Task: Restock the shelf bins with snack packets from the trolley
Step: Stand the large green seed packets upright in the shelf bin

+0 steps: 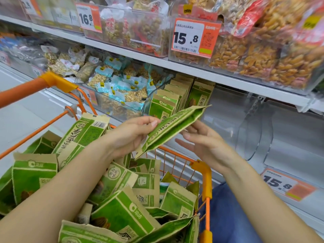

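Shop shelving [201, 71] fills the wall ahead of me, white boards carrying clear plastic bins of bagged snacks, with orange and white price tags [194, 37] clipped to their fronts. On the upper board the bins hold packs of golden and reddish snacks; on the lower board, one bin [112, 106] is heaped with pale blue packs of nuts. Just right of it, a row of green and brown packets [172, 95] stands upright, one behind the other, and further right the clear bin [254, 130] looks bare. Below me is the orange wire trolley [206, 174], loaded with a loose jumble of green packets [121, 214] lying at all angles. My left hand [129, 134] pinches one green packet [171, 127] near its lower middle, thumb on top and fingers curled under it. That packet is held above the far rim of the trolley, tilted, with its upper end pointing up and right toward the upright row in the shelf. My right hand [205, 142] is beside the packet, fingers straight and spread; the fingertips reach under its right edge, though I cannot tell whether they touch it. My two forearms come in from the bottom of the view, the left one passing over the packets in the trolley.
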